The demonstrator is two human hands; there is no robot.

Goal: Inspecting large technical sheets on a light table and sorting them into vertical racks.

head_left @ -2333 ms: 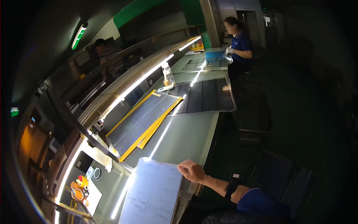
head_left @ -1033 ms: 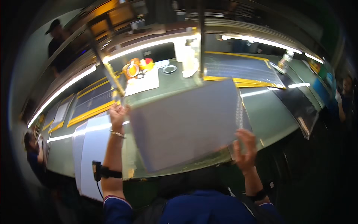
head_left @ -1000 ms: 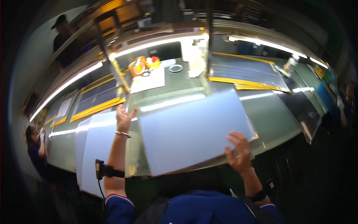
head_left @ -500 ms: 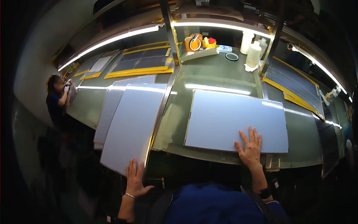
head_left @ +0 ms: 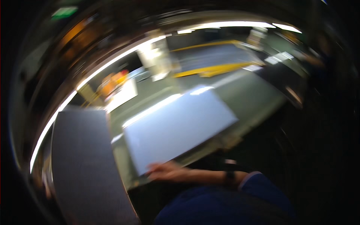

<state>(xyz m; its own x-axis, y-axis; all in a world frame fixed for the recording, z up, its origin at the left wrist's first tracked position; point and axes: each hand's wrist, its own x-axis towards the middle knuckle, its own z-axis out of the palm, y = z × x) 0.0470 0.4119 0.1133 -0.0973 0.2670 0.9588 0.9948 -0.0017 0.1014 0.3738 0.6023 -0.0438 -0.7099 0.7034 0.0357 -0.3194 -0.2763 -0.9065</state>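
Note:
My right hand (head_left: 167, 172), smeared by motion, reaches across to the near left corner of a pale blue-grey rectangular panel (head_left: 182, 127) lying flat on the green-topped bench. Its fingertips overlap that corner; blur hides whether they grip it. At the left, a large dark grey panel (head_left: 86, 161) stands raised and tilted, its broad face toward me. I cannot make out my left hand; the dark panel covers much of that side. Beyond its left edge a skin-toned blur (head_left: 47, 187) shows, too smeared to identify.
White bottles (head_left: 153, 58), an orange container (head_left: 108, 84) and a white sheet (head_left: 123, 95) stand at the back of the bench (head_left: 255, 108). Farther right lies a yellow-edged dark sheet (head_left: 213, 60). A lit tube (head_left: 112, 62) runs above.
My view has swung right and tilted. My right hand has moved from the flat panel's near right part to its near left corner. A dark panel now stands raised at left; my left hand has gone from sight.

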